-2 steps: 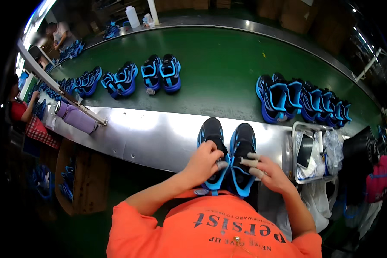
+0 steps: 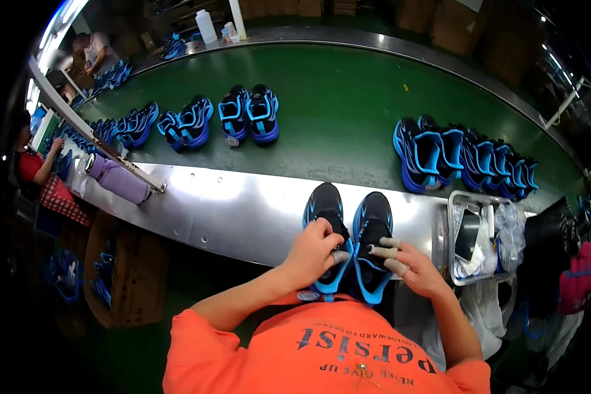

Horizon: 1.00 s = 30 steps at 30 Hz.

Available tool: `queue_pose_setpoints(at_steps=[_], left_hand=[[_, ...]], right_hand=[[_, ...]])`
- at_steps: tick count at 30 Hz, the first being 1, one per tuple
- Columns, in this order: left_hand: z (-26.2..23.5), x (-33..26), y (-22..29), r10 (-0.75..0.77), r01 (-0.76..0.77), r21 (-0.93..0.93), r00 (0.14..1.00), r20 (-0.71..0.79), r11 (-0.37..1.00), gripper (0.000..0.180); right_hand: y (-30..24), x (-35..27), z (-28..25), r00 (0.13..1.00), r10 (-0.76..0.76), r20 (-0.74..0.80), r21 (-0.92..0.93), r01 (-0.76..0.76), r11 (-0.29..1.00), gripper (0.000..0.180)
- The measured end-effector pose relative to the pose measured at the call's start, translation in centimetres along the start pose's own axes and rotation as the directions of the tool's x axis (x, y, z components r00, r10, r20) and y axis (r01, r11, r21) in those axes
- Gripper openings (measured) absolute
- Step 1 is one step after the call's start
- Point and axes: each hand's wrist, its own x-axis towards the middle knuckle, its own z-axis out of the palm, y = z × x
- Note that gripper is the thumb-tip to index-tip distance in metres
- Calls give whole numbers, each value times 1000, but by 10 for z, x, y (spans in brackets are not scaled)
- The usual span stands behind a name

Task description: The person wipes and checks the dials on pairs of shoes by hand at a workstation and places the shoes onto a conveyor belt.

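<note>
1. A pair of black-and-blue sneakers [image 2: 348, 226] is stood on the steel desk [image 2: 230, 210], just before the person.
2. The left sneaker is gripped by the left hand [image 2: 315, 253].
3. The right sneaker is touched by the right hand [image 2: 410, 269], fingers [image 2: 384, 251] extended.
4. More sneaker pairs [image 2: 249, 113] are set on the green conveyor belt [image 2: 348, 92].

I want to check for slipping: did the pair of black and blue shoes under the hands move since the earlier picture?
No. The pair of black and blue shoes lies at the same spot on the steel ledge, equally far from the wire tray beside it.
</note>
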Motion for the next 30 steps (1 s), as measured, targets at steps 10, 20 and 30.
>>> queue_pose_setpoints(at_steps=[10, 20, 30], left_hand=[[13, -2, 1, 30, -28, -79, 999, 21, 996, 19], [9, -2, 2, 74, -59, -185, 994, 78, 981, 32], [6, 4, -11, 99, -38, -323, 980, 175, 946, 33]], right_hand=[[2, 1, 34, 967, -95, -238, -299, 21, 954, 34], [-10, -2, 15, 971, 60, -233, -350, -141, 926, 39], [-22, -1, -2, 974, 188, -123, -130, -204, 970, 34]])
